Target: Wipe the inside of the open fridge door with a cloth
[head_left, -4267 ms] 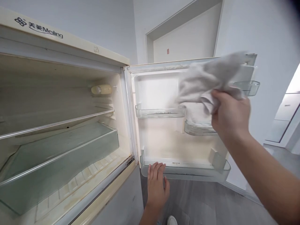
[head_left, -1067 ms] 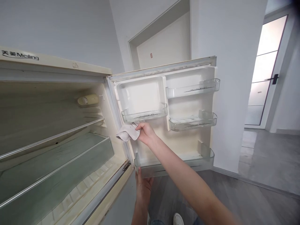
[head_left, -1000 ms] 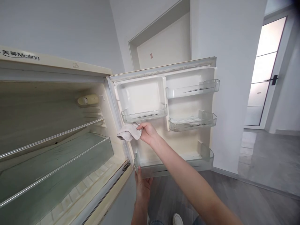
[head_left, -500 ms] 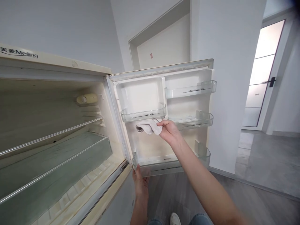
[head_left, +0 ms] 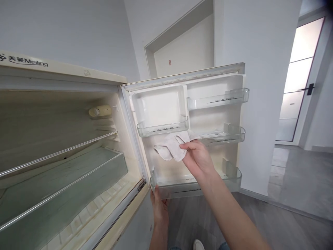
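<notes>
A cream fridge stands open, its door (head_left: 205, 118) swung out to the right. My right hand (head_left: 197, 158) grips a crumpled light grey cloth (head_left: 170, 147) and presses it against the door's inner wall, just under the upper left clear bin (head_left: 162, 129). My left hand (head_left: 159, 208) holds the underside of the door's bottom bin (head_left: 195, 187) at its left corner. Two more clear bins sit on the door's right side, the top right bin (head_left: 218, 100) above the middle right bin (head_left: 223, 137).
The fridge cavity at left holds a glass shelf (head_left: 59, 149), a clear drawer (head_left: 65, 194) and a lamp housing (head_left: 100, 111). A white wall stands behind the door. Grey floor (head_left: 299, 194) and a glazed doorway (head_left: 299, 80) lie to the right.
My right hand has carried the cloth from the door's hinge edge rightwards and a little down across the inner wall. My left hand stays under the bottom bin.
</notes>
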A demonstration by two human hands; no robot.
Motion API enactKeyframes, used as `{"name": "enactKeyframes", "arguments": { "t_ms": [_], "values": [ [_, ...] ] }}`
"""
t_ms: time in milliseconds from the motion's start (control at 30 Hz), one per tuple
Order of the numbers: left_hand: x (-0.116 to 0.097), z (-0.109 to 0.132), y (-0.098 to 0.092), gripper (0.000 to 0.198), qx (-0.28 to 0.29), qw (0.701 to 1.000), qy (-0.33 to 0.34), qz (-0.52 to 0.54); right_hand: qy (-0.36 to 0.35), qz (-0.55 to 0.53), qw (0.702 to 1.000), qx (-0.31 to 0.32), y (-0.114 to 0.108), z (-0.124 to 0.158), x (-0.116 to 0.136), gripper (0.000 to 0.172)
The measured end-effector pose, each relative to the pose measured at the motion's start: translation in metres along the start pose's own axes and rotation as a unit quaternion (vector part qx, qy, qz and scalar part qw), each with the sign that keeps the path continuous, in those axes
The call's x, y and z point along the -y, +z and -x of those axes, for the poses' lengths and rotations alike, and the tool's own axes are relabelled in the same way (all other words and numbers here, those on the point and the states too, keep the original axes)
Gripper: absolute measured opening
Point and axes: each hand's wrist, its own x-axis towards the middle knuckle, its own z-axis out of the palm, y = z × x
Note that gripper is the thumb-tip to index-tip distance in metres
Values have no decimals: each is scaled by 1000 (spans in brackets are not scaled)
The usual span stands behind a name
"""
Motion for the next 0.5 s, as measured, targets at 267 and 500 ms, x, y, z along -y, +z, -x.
{"name": "enactKeyframes", "arguments": {
  "t_ms": [267,500],
  "values": [
    [-3,7,6,69,-31,999,-2,-26,-9,7,1000,7,9,-17,-31,53],
    [4,2,1,72,-18,1000,-7,-9,55,-25,998,17,32,-25,-66,51]
  ]
}}
